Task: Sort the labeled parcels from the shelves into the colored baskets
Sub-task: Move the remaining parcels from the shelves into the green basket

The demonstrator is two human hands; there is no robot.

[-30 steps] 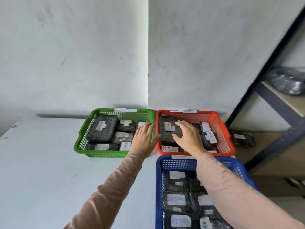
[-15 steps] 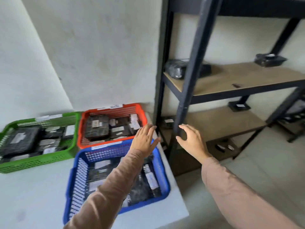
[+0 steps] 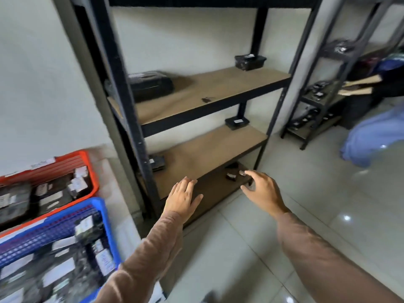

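Shelf board (image 3: 209, 149) open in front; black post (image 3: 133, 127) bars its left.

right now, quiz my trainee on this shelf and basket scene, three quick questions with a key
1. True or false: the left hand and right hand each hold a parcel.
2. Which baskets are in view? A) red basket and blue basket; B) green and blue; C) green only.
3. Fill in: the small parcels on the bottom shelf lie nearer the ____ hand.
Key: 1 false, both hands are empty; 2 A; 3 right.
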